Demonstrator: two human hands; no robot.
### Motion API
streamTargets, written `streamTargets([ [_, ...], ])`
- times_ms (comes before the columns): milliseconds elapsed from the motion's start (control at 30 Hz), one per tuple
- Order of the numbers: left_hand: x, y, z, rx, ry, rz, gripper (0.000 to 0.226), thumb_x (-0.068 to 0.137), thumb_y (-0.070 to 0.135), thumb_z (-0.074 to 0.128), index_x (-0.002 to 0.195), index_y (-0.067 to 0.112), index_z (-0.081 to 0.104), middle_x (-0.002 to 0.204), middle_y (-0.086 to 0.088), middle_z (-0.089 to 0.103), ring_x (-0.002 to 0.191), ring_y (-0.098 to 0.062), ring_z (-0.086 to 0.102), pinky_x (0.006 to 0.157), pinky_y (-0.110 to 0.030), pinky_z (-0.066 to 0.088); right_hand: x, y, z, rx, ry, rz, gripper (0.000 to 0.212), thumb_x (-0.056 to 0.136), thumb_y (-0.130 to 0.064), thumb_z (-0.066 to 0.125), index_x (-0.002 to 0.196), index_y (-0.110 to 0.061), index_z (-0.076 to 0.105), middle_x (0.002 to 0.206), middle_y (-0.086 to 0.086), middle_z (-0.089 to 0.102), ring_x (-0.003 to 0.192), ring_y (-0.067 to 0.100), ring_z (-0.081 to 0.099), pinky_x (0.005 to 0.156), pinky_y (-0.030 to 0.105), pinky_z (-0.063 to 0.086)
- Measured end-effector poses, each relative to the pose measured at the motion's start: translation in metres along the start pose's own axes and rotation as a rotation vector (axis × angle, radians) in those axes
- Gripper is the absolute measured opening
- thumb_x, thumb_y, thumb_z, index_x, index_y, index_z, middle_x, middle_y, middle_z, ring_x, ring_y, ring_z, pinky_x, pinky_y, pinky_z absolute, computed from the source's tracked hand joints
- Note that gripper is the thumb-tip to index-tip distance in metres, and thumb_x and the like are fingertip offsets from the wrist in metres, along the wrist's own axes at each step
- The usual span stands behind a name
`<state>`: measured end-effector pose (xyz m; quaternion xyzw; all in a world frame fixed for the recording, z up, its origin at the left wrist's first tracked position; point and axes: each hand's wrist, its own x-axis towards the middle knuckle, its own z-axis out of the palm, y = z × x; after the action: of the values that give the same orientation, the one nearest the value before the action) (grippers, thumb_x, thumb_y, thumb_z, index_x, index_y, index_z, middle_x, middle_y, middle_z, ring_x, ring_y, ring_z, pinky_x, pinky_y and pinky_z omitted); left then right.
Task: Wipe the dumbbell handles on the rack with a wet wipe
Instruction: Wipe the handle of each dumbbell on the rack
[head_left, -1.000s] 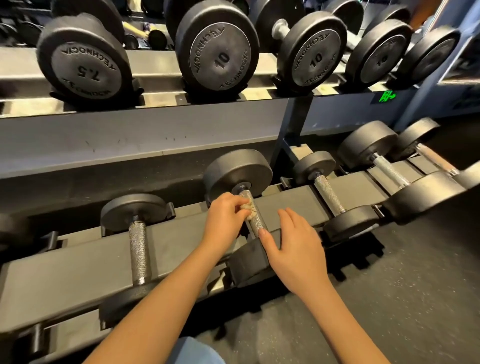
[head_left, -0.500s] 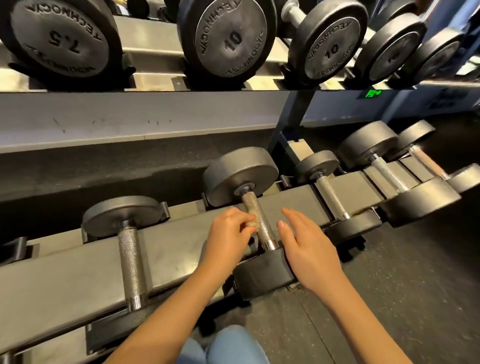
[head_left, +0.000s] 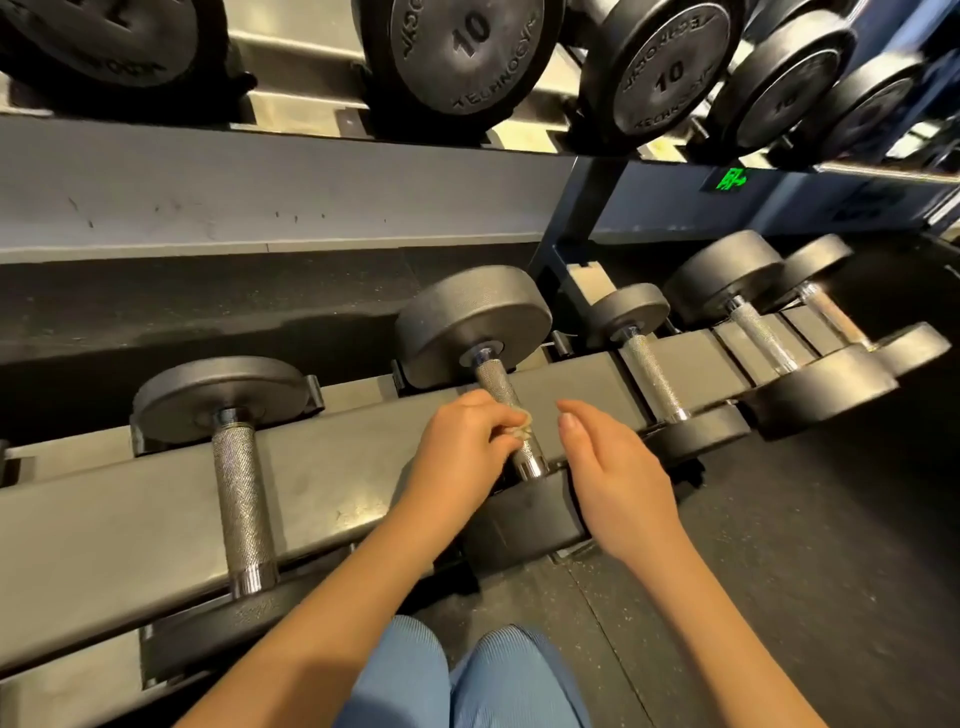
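Pinching one wipe (head_left: 523, 422), left hand (head_left: 462, 447) touches one handle (head_left: 497, 382) of five.

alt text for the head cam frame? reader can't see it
A person's left hand holds a crumpled wipe against a dumbbell handle on the lower rack; the right hand is open beside it. Other dumbbells lie alongside and above.

We see a dark, speckled rubber floor (head_left: 805, 571) filling the right side and lower edge, with a thin seam (head_left: 589, 608) running between its mats. Farther back, a small green lit sign (head_left: 730, 179) glows on a dark plate against a blue panel (head_left: 675, 208). We cannot read the sign's marking.
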<state>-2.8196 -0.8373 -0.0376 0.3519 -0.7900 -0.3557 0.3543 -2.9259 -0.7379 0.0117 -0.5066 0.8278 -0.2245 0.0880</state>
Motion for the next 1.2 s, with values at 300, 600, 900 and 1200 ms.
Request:
streamTargets([
  [300,0.007,0.007,-0.01,-0.054,-0.092,-0.122,0.021,0.081,0.009,0.072,0.102,0.01,0.074,0.084,0.009,0.058,0.072,0.002,0.056,0.074,-0.006,0.043,-0.002,0.001,0.001,0.016,0.015,0.015,0.042,0.099,-0.046,0.033,0.131,-0.029,0.053,0.13,-0.011,0.056,0.121,0.01,0.048,0.09,0.027,0.035],
  [600,0.016,0.021,-0.034,-0.201,-0.124,-0.068,0.019,0.077,0.018,0.077,0.095,0.021,0.069,0.081,0.017,0.064,0.077,0.013,0.06,0.068,-0.002,0.044,0.018,-0.005,-0.014,0.392,-0.126,-0.074,0.022,0.088,-0.027,0.063,0.105,-0.04,0.064,0.097,-0.018,0.069,0.089,-0.001,0.063,0.081,0.022,0.052],
  [900,0.035,0.008,-0.045,0.072,0.145,0.279,0.02,0.087,0.019,0.06,0.101,0.013,0.074,0.095,0.002,0.068,0.094,-0.011,0.058,0.086,-0.021,0.042,0.066,-0.017,-0.012,0.565,-0.14,-0.049,0.018,0.079,-0.002,0.073,0.096,-0.003,0.069,0.088,0.018,0.07,0.075,0.02,0.066,0.071,0.025,0.057],
  [1200,0.04,-0.003,-0.052,0.229,0.146,0.165,0.044,0.095,0.019,0.054,0.138,0.011,0.048,0.139,-0.001,0.047,0.132,-0.013,0.03,0.105,-0.019,0.018,0.107,-0.018,0.015,0.187,-0.051,0.004,0.005,0.083,-0.017,0.072,0.086,-0.013,0.073,0.081,-0.001,0.068,0.073,0.007,0.061,0.061,0.012,0.043],
])
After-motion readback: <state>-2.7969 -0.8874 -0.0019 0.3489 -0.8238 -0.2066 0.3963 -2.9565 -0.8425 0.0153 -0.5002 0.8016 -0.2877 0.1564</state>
